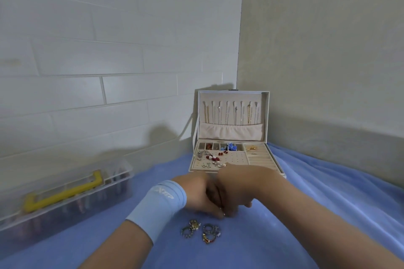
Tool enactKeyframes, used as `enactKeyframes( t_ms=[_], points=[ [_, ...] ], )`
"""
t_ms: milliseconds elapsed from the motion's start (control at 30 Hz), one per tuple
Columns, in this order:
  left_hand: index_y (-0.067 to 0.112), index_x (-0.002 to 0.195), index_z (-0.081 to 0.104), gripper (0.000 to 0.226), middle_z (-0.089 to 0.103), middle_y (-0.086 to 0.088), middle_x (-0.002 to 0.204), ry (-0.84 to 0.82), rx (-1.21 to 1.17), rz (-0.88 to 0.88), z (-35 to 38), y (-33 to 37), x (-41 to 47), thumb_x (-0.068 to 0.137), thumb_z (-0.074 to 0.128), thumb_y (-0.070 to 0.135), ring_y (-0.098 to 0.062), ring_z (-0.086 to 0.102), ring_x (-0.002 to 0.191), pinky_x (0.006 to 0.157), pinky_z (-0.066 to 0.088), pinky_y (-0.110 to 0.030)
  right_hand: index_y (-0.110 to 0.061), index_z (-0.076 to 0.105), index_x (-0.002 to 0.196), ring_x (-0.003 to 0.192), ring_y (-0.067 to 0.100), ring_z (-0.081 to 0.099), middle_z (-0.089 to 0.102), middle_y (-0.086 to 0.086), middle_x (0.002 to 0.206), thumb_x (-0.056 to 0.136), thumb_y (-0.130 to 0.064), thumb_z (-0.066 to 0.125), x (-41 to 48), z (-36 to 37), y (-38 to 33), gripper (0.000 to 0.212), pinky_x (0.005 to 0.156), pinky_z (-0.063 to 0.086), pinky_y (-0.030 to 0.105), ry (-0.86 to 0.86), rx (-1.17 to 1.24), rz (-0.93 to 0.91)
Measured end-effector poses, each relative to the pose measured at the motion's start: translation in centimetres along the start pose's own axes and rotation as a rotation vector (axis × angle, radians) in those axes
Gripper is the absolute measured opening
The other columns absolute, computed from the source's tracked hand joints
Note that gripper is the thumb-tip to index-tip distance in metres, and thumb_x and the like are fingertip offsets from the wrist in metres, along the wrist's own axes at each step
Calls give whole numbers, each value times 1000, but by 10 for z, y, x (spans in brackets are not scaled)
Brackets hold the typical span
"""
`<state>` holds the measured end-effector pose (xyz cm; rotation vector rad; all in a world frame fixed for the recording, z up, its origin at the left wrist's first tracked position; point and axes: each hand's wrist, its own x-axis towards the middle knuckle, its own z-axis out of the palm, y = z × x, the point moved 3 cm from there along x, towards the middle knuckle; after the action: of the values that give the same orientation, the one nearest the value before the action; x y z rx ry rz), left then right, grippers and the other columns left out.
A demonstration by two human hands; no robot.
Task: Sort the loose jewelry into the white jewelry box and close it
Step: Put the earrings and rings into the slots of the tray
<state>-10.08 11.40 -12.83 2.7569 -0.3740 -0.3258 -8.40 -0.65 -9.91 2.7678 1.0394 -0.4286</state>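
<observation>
The white jewelry box (265, 116) stands open in the corner, with necklaces hanging in its lid and earrings and beads in its tray. Several loose rings (202, 230) lie on the blue cloth near me. Just beyond them my left hand (196, 194), with a light blue wristband, and my right hand (238, 188) are pressed together, fingers curled down. Their fingertips meet over a small ring-like piece (223, 212), mostly hidden; which hand pinches it is unclear.
A clear plastic storage case (65, 194) with a yellow handle sits at the left on the blue cloth (306, 203). White tiled wall behind, beige wall to the right, meeting behind the box.
</observation>
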Motion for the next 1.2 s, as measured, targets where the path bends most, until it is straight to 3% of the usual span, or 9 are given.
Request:
enactKeyframes(
  t_ms=[100, 200, 267, 333, 467, 733, 900, 1100, 1200],
  points=[
    [38, 88, 74, 20, 71, 21, 87, 1, -23, 2, -4, -4, 0, 71, 79, 47, -6, 65, 87, 89, 53, -30, -14, 76, 90, 50, 8, 56, 63, -1, 50, 83, -23, 73, -1, -6, 8, 12, 62, 51, 27, -4, 99, -5],
    [33, 83, 69, 13, 72, 11, 81, 5, -105, 3, -15, -7, -5, 75, 76, 41, -9, 66, 74, 70, 53, -26, -14, 74, 86, 52, 10, 65, 70, -4, 62, 83, -20, 74, -5, -14, 16, 6, 84, 58, 43, -2, 267, -58],
    [30, 85, 66, 8, 72, 9, 78, 7, -201, 11, -22, -8, -10, 82, 73, 28, -9, 65, 67, 57, 49, -22, -17, 73, 84, 54, 12, 68, 74, -6, 72, 88, -17, 68, -9, -18, 19, 7, 69, 58, 40, 18, 356, -92],
    [25, 94, 67, 10, 73, 9, 80, 9, -289, 36, -28, -9, -13, 85, 70, 20, -10, 66, 68, 53, 46, -22, -16, 73, 89, 58, 17, 69, 77, -3, 85, 94, -16, 63, -12, -21, 23, 11, 47, 46, 25, 23, 438, -93],
    [14, 102, 70, 15, 72, 9, 83, 49, -323, 36, -35, -12, -18, 92, 60, 18, -10, 64, 67, 53, 47, -21, -9, 74, 99, 60, 18, 70, 78, 1, 93, 98, -16, 60, -13, -25, 28, 16, 44, 40, 21, 51, 559, -104],
    [17, 105, 71, 19, 69, 11, 81, 62, -386, 11, -41, -18, -21, 96, 54, 16, -11, 61, 68, 54, 45, -21, -8, 75, 92, 54, 15, 64, 73, 8, 77, 86, -4, 74, -11, -22, 31, 8, 44, 41, 21, 72, 675, -134],
    [19, 103, 72, 19, 70, 13, 84, 39, -330, -6, -43, -20, -25, 98, 54, 22, -10, 63, 69, 55, 46, -20, -7, 72, 105, 58, 15, 68, 77, 9, 89, 89, -6, 70, -9, -18, 26, 16, 43, 44, 21, 0, 600, -118],
    [18, 101, 71, 19, 69, 11, 86, 91, -372, 11, -48, -20, -26, 99, 54, 25, -9, 65, 71, 54, 48, -21, -18, 72, 110, 48, 12, 60, 76, 9, 80, 87, -20, 74, 5, -4, 5, 24, 45, 47, 22, -36, 401, -107],
    [16, 96, 69, 19, 70, 8, 88, 100, -470, 16, -48, -24, -29, 100, 53, 24, -9, 66, 74, 55, 51, -23, -27, 75, 100, 48, 9, 59, 70, -6, 65, 85, -31, 75, 15, 3, -5, 16, 56, 53, 26, 51, 336, -118]
  ],
)
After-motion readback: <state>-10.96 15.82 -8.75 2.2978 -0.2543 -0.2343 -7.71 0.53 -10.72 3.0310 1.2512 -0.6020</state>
